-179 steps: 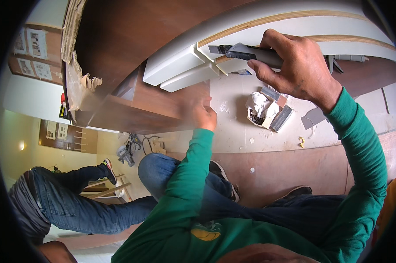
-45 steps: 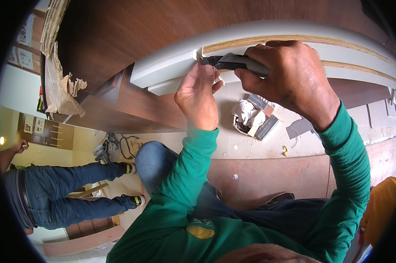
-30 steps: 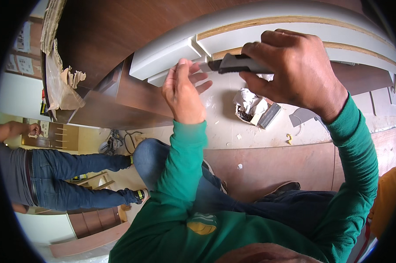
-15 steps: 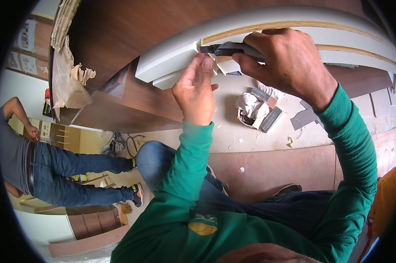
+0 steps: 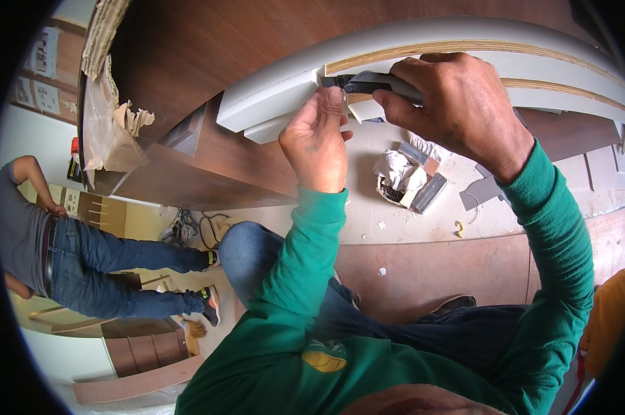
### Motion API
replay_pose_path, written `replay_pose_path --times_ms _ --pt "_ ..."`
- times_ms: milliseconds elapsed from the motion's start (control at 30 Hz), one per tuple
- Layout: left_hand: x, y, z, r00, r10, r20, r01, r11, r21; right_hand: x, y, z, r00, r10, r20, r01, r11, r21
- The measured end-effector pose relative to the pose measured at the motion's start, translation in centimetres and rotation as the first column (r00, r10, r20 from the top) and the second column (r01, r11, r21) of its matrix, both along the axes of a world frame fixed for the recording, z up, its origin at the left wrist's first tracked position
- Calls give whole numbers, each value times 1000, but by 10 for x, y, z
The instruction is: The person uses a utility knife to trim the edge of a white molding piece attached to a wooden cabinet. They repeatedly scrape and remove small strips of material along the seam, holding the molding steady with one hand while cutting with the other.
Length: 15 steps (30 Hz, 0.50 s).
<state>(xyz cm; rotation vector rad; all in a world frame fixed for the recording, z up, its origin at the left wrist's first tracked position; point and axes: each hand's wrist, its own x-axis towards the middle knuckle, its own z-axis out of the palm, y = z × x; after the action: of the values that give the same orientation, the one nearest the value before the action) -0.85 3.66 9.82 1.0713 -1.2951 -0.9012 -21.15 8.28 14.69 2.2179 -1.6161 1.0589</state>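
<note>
My right hand (image 5: pixel 458 114) grips a black and grey utility knife (image 5: pixel 366 84), its tip at the notched end of a white board (image 5: pixel 267 97). My left hand (image 5: pixel 316 142) is raised beside the tip, thumb and fingers closed at that notch; what they hold, if anything, is hidden. A second, lower white piece (image 5: pixel 263 130) lies under the first. Long white boards with exposed plywood edges (image 5: pixel 423 48) run rightward, against a dark brown wood panel (image 5: pixel 209 41).
A box of rags and offcuts (image 5: pixel 400 178) sits on the floor, near grey scraps (image 5: pixel 480 194). Cables (image 5: pixel 202 225) lie further left. A co-worker in jeans (image 5: pixel 84 263) stands at left. Torn cardboard (image 5: pixel 122 121) hangs from the cabinet edge. An orange object (image 5: pixel 610 315) is at right.
My left hand has risen from below the boards to the knife tip, briefly drawing back a second ago. The knife dipped, then returned to the notch. The co-worker has shifted their legs and arm.
</note>
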Motion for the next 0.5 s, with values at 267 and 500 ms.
replay_pose_path --times_ms 267,500 --pt "-5 0 4 1000 20 -12 -20 1000 -10 -3 -4 -1 999 31 8 -31 999 -17" --pt "-5 -1 3 999 23 -28 -23 1000 8 -4 -7 2 999 37 20 -37 999 5"
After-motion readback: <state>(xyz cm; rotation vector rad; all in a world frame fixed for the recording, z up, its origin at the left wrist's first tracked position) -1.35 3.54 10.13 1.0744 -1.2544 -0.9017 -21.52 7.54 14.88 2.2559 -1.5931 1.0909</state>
